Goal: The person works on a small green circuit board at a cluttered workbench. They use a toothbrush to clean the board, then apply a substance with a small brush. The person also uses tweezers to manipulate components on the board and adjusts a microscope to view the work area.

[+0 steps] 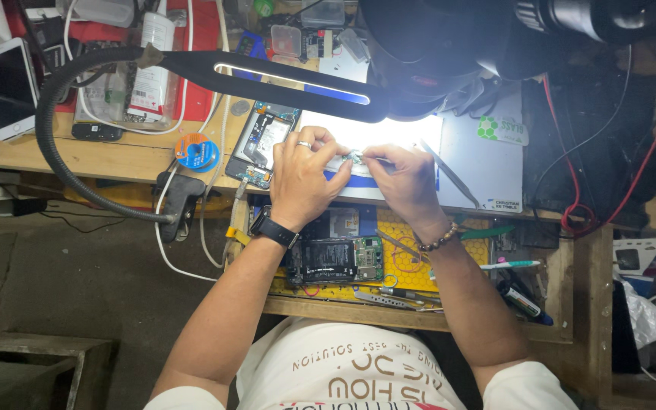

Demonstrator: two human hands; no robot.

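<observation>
Both hands, left (304, 180) and right (406, 180), pinch a small board (354, 159) under the lamp (267, 74); opened phone (261, 144) left, tweezers (449, 175) right.

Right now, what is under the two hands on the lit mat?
A small circuit board shows between the left hand and right hand on the blue mat. The hands cover whatever else lies beneath them.

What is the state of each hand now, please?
Left hand: fingers curled, pressing on a small circuit board under the lamp.
Right hand: closed in a pinch at the same board; what it holds cannot be told.
</observation>
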